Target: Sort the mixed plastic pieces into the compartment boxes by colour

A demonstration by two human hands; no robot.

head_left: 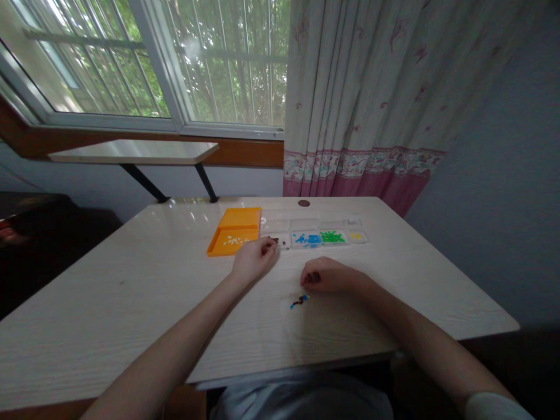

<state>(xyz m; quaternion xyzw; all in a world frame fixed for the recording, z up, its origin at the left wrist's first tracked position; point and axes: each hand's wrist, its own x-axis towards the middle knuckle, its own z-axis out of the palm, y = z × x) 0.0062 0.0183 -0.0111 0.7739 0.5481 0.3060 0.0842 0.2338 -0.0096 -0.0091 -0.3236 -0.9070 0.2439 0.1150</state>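
My left hand [254, 258] reaches to the front of a clear box compartment with small dark brown pieces [275, 240]. Its fingers are pinched together, and whatever lies between them is too small to make out. My right hand [324, 274] rests on the table with curled fingers, thumb and forefinger close together; their contents are hidden. Just below it lies a short chain of tiny blue, dark and yellowish pieces [300, 301]. Further compartments hold blue pieces [308, 238], green pieces [332, 237] and a few yellow pieces [356, 236].
An open orange case [240, 218] with white pieces [234, 240] in its near half stands left of the clear boxes. A raised white shelf [135, 150] on black legs rises at the table's back left. Behind the table [131, 303] are a window and a curtain [345, 105].
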